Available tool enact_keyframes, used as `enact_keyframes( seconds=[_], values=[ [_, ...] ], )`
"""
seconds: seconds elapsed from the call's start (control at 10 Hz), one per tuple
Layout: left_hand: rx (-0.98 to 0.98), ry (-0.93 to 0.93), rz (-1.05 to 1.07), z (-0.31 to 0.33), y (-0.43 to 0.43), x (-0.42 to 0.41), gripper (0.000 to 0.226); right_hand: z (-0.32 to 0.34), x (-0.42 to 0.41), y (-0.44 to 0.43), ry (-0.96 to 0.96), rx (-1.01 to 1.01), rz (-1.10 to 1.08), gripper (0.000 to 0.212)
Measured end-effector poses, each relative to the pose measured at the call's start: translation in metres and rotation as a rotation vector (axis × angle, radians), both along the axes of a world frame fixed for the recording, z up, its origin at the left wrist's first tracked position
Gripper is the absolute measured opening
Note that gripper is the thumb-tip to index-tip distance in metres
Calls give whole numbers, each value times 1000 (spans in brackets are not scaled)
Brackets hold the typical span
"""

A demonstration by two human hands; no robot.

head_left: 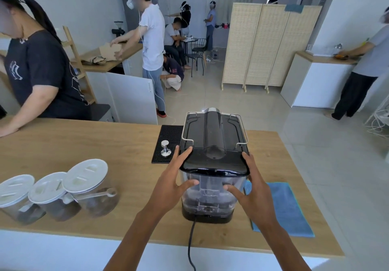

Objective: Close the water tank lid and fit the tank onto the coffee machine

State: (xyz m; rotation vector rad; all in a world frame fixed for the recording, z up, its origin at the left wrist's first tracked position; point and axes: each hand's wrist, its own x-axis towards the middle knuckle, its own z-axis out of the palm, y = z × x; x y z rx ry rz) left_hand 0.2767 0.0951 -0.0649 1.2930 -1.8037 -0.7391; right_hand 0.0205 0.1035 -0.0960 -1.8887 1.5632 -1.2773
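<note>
A black coffee machine (pixel 213 131) stands on the wooden counter with its back toward me. The clear water tank (pixel 210 195) sits upright against that back, on the machine's black base. Its black lid (pixel 214 164) lies flat and shut on top. My left hand (pixel 170 186) grips the tank's left side, fingers up on the lid's corner and thumb on the clear front wall. My right hand (pixel 252 188) grips the right side the same way, thumb on the front wall.
A steel tamper (pixel 165 148) stands on a black mat (pixel 168 144) left of the machine. Three lidded jars (pixel 84 186) sit at the left front. A blue cloth (pixel 282 207) lies to the right. A black power cord (pixel 191 243) hangs over the counter's edge. A person leans on the counter's far left.
</note>
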Motion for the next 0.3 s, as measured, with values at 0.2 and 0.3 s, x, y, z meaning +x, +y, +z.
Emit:
enact_keyframes(
  seconds=[0.2,0.3],
  values=[
    [-70,-72,37,-10,-2,9,94,-6,-4,-1,90,-40,-51,104],
    [-105,-211,79,-23,1,23,99,-15,-8,-1,180,-37,-86,103]
  ],
)
